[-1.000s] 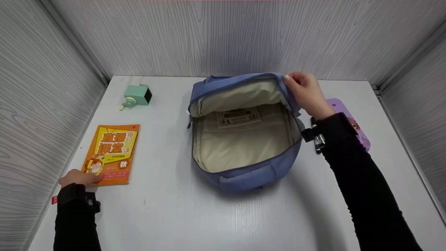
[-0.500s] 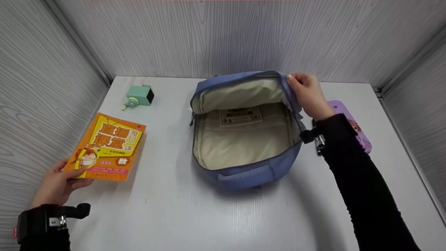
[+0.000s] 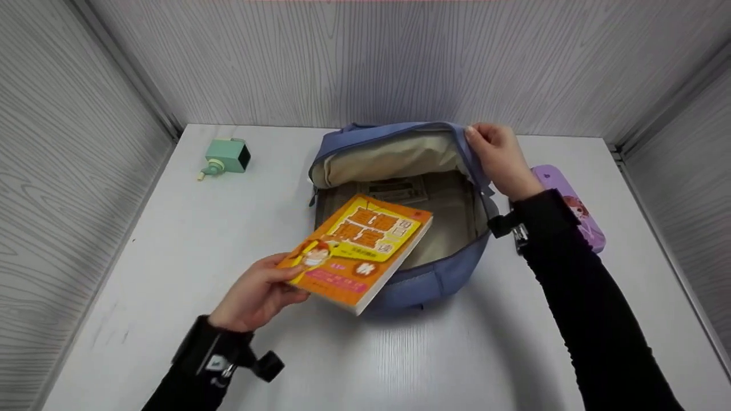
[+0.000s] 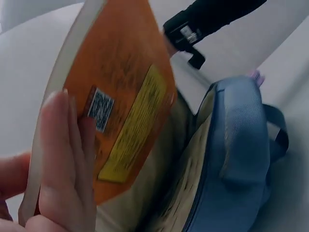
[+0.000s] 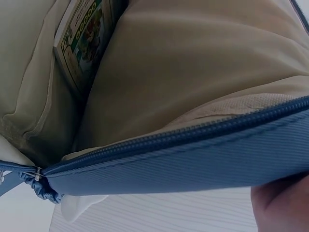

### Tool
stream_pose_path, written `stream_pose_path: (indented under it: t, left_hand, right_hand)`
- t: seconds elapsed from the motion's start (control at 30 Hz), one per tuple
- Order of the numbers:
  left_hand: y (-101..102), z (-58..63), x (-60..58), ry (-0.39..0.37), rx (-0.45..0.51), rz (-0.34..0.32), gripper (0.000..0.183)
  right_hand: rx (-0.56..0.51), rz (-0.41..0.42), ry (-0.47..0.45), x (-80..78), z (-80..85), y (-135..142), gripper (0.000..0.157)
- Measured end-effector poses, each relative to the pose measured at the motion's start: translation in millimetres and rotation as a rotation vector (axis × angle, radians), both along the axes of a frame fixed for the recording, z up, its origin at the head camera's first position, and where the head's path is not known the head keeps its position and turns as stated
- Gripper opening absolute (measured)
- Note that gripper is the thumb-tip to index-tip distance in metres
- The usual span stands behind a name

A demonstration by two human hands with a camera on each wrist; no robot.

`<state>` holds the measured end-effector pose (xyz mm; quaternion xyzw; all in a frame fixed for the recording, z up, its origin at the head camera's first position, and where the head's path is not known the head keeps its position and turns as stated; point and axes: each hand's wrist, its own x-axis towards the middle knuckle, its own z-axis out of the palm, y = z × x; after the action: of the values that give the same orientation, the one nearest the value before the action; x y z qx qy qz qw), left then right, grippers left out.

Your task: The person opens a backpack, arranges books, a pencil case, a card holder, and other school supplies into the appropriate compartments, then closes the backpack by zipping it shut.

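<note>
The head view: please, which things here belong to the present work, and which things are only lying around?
Seem part of the work:
orange book, held by the left hand
blue backpack, held open by the right hand
perhaps the booklet inside it

Seem only lying around:
green crank-handled box
purple case

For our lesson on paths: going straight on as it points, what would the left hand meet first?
Holding the book, the left hand would probably meet the open backpack first, though depth is unclear.
</note>
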<state>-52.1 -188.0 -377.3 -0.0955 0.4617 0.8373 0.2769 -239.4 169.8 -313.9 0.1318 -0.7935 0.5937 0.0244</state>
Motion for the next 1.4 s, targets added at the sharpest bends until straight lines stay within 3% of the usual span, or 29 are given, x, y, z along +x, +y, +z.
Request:
stream_pose_path:
  t: [0.23, 0.33, 0.47, 0.6, 0.7, 0.73, 0.8, 0.9, 1.0, 1.07, 1.1, 1.17, 1.23, 1.3, 1.33, 1.4]
  left_hand:
    - [70, -9.2, -72.5, -0.052, 0.033, 0.121, 0.045]
    - [85, -20.1, -99.6, -0.091, 0.048, 0.179, 0.050]
    - [95, -37.6, -125.2, -0.095, 0.043, 0.268, 0.056]
    - [107, -50.2, -138.0, -0.030, -0.064, 0.321, 0.058]
    - [113, -52.2, -139.6, 0.016, -0.149, 0.317, 0.043]
    - [115, -50.8, -138.8, 0.029, -0.160, 0.302, 0.034]
    - [116, -44.2, -134.5, 0.022, -0.157, 0.252, 0.041]
    - [116, -25.7, -122.0, 0.018, -0.198, 0.098, 0.058]
    - [114, -1.3, -103.4, 0.180, -0.384, -0.125, 0.055]
    - [109, 15.4, -90.2, 0.405, -0.568, -0.200, 0.045]
    - [105, 22.9, -84.6, 0.554, -0.667, -0.194, 0.039]
    - [95, 33.6, -77.9, 0.879, -0.896, -0.079, 0.030]
    - [83, 38.3, -78.0, 1.146, -1.176, 0.148, 0.025]
    - [68, 37.2, -82.4, 1.278, -1.409, 0.339, 0.028]
    - [61, 34.7, -85.5, 1.297, -1.480, 0.377, 0.033]
    - [48, 27.5, -90.2, 1.288, -1.559, 0.333, 0.042]
  right_hand:
    - [0.021, 0.009, -0.012, -1.2, -3.8, 3, 0.024]
    - [0.069, 0.012, -0.013, -1.2, -5.5, 1, 0.025]
    - [0.090, 0.018, -0.015, -0.9, -7.2, -4, 0.026]
    - [0.088, 0.015, -0.014, -1.3, -8.6, -6, 0.028]
    - [0.097, 0.005, -0.015, -1.3, -8.9, -6, 0.027]
    - [0.099, 0.002, -0.014, -1.3, -8.9, -5, 0.027]
    - [0.098, -0.001, -0.011, -1.5, -8.9, -4, 0.027]
    - [0.109, -0.002, -0.009, -1.2, -9.1, -3, 0.028]
    - [0.125, -0.003, -0.013, 0.1, -8.7, -1, 0.027]
    - [0.141, -0.005, -0.011, 0.9, -8.9, 0, 0.027]
    - [0.151, -0.009, -0.006, 1.3, -9.2, 1, 0.027]
    - [0.176, -0.013, 0.018, 2.6, -9.4, 3, 0.028]
    - [0.197, -0.013, 0.042, 4.5, -10.3, 4, 0.028]
    - [0.223, -0.003, 0.064, 7.4, -11.6, 5, 0.027]
    - [0.237, 0.004, 0.073, 9.3, -12.4, 6, 0.027]
    - [0.267, 0.023, 0.086, 13.7, -15.1, 8, 0.026]
